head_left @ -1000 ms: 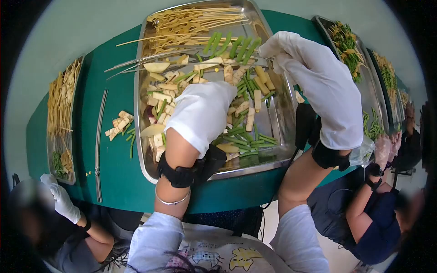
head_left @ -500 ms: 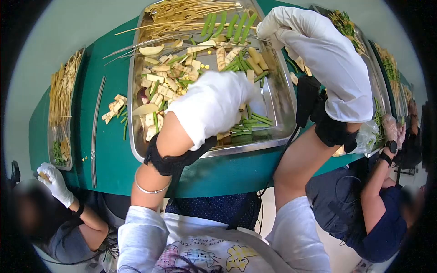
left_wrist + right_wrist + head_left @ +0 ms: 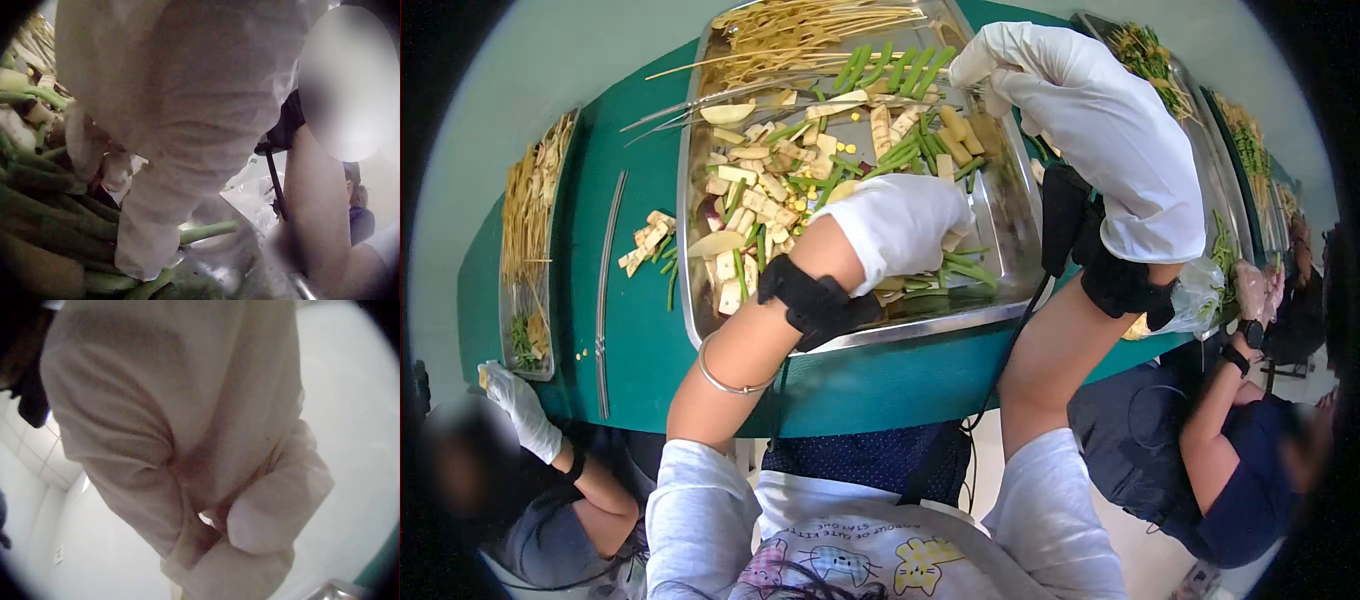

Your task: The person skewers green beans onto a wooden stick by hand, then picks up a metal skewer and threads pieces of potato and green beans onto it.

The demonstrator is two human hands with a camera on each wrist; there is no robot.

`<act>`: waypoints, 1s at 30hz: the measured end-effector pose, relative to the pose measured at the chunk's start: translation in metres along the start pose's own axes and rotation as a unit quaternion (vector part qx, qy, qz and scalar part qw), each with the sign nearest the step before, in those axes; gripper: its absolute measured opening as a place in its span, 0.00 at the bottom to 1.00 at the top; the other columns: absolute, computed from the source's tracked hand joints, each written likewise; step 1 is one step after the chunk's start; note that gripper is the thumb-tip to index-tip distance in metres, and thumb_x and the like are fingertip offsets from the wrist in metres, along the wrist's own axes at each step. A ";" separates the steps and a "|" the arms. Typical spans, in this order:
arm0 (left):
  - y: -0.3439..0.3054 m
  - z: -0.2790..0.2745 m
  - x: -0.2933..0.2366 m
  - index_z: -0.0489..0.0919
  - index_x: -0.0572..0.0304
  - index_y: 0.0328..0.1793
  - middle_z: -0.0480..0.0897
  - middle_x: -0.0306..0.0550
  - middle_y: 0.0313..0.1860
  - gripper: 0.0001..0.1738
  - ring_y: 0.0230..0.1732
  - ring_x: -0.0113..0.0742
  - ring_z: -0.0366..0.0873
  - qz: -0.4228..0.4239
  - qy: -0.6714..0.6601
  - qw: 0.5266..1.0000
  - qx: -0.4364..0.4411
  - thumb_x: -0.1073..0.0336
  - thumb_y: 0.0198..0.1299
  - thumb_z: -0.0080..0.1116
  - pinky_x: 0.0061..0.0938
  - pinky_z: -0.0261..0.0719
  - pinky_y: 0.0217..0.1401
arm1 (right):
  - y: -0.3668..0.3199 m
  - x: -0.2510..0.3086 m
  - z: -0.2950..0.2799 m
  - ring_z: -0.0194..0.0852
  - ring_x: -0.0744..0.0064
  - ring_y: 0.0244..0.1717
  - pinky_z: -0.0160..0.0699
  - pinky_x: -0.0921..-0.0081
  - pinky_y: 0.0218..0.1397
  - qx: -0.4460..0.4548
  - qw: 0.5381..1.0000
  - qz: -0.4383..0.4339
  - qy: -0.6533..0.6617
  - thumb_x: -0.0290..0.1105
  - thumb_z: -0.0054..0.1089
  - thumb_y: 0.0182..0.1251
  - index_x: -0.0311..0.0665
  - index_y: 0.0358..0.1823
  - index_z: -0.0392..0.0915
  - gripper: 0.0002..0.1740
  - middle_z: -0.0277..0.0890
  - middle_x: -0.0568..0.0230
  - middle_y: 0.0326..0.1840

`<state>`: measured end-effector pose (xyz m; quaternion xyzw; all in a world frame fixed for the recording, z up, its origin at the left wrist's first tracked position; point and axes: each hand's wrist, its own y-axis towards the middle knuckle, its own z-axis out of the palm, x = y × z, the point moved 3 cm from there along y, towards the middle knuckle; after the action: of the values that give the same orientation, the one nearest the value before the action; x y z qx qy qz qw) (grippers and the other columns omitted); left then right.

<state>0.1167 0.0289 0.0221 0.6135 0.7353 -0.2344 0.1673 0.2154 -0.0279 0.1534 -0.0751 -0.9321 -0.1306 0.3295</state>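
Note:
My gloved right hand (image 3: 1090,120) grips the ends of thin metal skewers (image 3: 690,108) above the far right of a metal tray (image 3: 880,335). Several green bean pieces (image 3: 900,68) sit side by side on the skewers near that hand. The right wrist view shows its curled fingers (image 3: 269,512); the skewers are hidden there. Lower in the tray, my gloved left hand (image 3: 900,225) reaches down into loose green beans (image 3: 62,212). In the left wrist view its fingers (image 3: 147,237) point down among them, with one bean (image 3: 209,232) just beside a fingertip.
Cut pale vegetable pieces (image 3: 770,205) cover the tray's left side, and skewered food (image 3: 800,40) lies at its far end. Loose metal skewers (image 3: 608,290) and a food pile (image 3: 647,243) lie on the green table. Side trays (image 3: 540,230) stand left and right; people sit on both sides.
My left hand has shifted right across the tray, toward the beans at the near right. My right hand keeps its grip on the skewers. The head view has shifted slightly.

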 end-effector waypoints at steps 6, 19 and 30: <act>-0.022 -0.010 0.013 0.76 0.60 0.37 0.80 0.53 0.35 0.10 0.40 0.50 0.78 -0.006 -0.017 0.998 -0.059 0.70 0.47 0.59 0.35 0.75 0.42 | -0.003 0.012 -0.006 0.63 0.87 0.23 0.62 0.86 0.23 0.031 0.990 0.125 0.060 0.22 0.48 0.61 0.39 0.37 0.79 0.09 0.69 0.74 0.24; -0.096 -0.032 -0.024 0.75 0.53 0.51 0.76 0.49 0.44 0.20 0.44 0.48 0.75 -0.082 0.118 0.985 -0.096 0.66 0.49 0.60 0.37 0.76 0.44 | 0.012 -0.004 0.011 0.66 0.85 0.30 0.64 0.86 0.32 0.106 0.992 0.027 0.061 0.20 0.47 0.58 0.37 0.39 0.79 0.12 0.73 0.73 0.29; -0.146 -0.046 -0.005 0.74 0.58 0.56 0.77 0.50 0.52 0.24 0.53 0.46 0.73 -0.111 0.063 0.894 -0.429 0.73 0.50 0.59 0.32 0.71 0.56 | 0.013 -0.009 0.025 0.73 0.81 0.39 0.70 0.84 0.46 0.171 0.985 -0.017 0.017 0.18 0.47 0.54 0.34 0.39 0.80 0.14 0.79 0.70 0.36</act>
<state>-0.0232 0.0303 0.0830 0.4106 0.8365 0.1261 0.3402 0.2101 -0.0086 0.1311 0.0005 -0.9361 0.0235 0.3509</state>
